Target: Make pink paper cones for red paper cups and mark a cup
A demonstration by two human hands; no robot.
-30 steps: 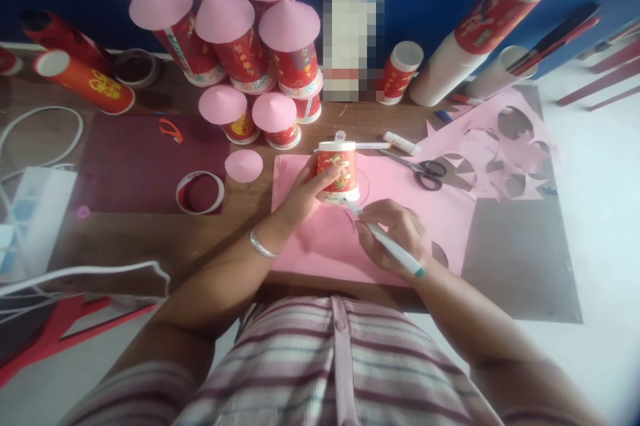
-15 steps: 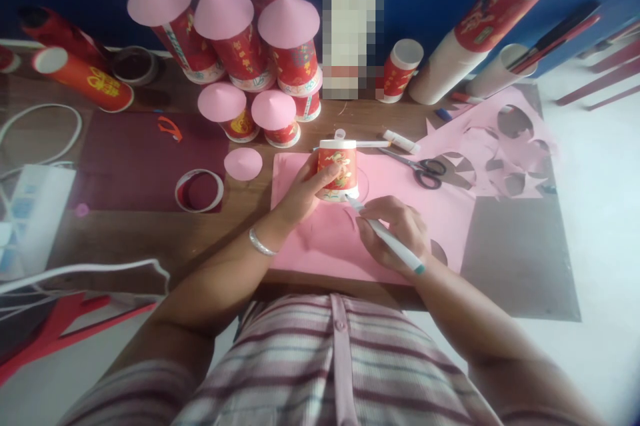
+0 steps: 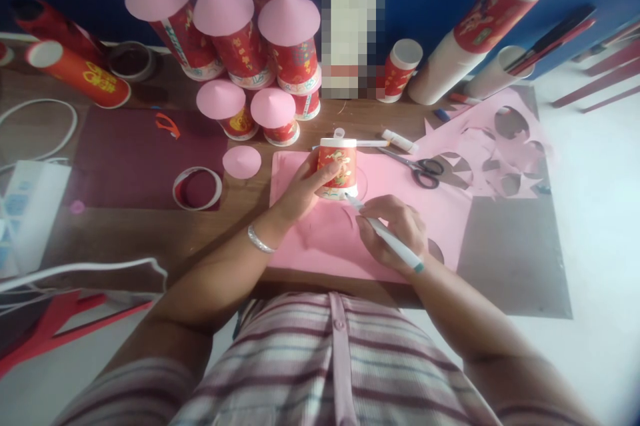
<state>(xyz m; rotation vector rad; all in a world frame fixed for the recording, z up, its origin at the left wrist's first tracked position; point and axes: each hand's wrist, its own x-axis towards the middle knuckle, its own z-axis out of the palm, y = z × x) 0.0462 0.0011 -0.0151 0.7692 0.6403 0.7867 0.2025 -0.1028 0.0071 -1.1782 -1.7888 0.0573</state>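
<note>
A short cardboard tube (image 3: 345,154) wrapped in red patterned paper, with white bands at both ends, stands upright in my left hand (image 3: 311,185). My thumb lies across its front, and the other fingers are hidden behind it. My right hand (image 3: 395,231) grips a white marker (image 3: 400,249) with a green end. The marker's tip meets the lower white band, where small coloured marks show. Under both hands lies a pink sheet of paper (image 3: 300,253). Right of the tube are black-handled scissors (image 3: 425,173) and a glue stick (image 3: 400,141).
Several red tubes with pink cone roofs (image 3: 225,9) stand at the back left. A small pink cone (image 3: 242,162) and a white ring (image 3: 197,188) lie left of the pink sheet. Cut pink scraps (image 3: 480,146) and a tall tube (image 3: 480,26) are at right.
The camera view has shifted slightly. Both hands keep their hold, and the marker tip stays at the tube's lower band with hardly any movement.
</note>
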